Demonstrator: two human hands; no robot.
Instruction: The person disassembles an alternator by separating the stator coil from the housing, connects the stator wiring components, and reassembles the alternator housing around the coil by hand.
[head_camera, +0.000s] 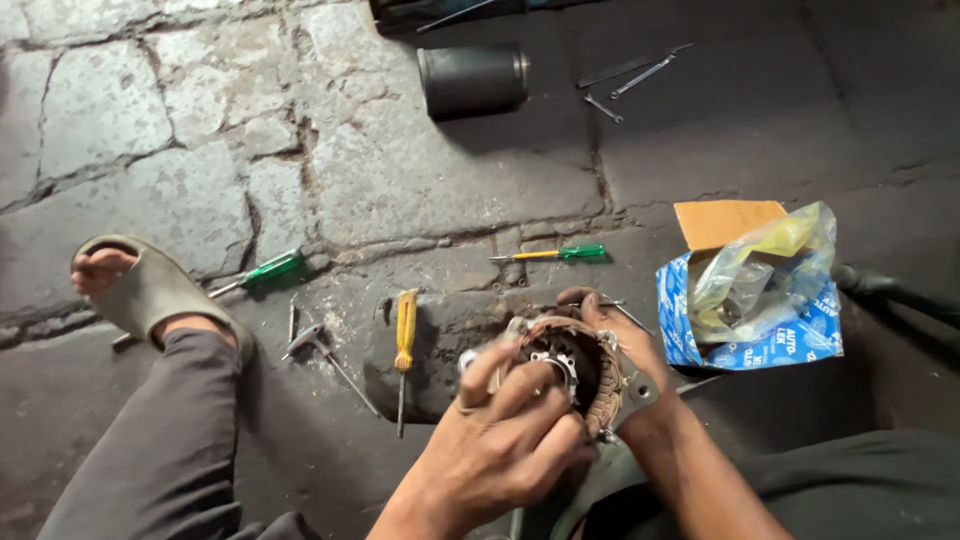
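Head view, stator (585, 375) clamped between left hand (495, 455) grip, right hand (625, 345) grip (copper windings showing)

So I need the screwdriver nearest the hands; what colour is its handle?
Yellow handle, on the screwdriver; head view.

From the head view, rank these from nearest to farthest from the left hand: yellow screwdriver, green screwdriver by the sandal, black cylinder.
1. Yellow screwdriver, just left of the left hand.
2. Green screwdriver, farther left, near the sandal.
3. Black cylinder, far up at the top.

Round motor housing (575, 375) — copper windings showing, open face up — tilted, held aloft.
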